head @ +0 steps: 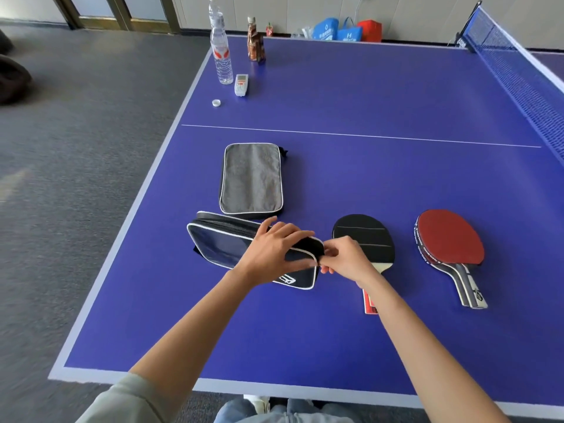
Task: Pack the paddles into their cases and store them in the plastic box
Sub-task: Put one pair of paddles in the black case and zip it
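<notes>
A dark blue paddle case (222,244) with white piping lies near the table's left edge. My left hand (271,250) grips its right end from above. My right hand (345,254) pinches at the case's right corner, where the zipper runs. A grey case (251,177) lies flat just behind it. A black-faced paddle (364,236) rests right of the blue case, partly hidden by my right wrist. Farther right lies a red-faced paddle (448,239) with its handle toward me. No plastic box is in view.
On the blue table (366,99), at the far left, stand a water bottle (220,47) and a brown bottle (254,41), with a white remote (241,84) and a bottle cap (216,102) beside them. The net (518,62) runs along the right. Bags (348,30) sit on the floor beyond.
</notes>
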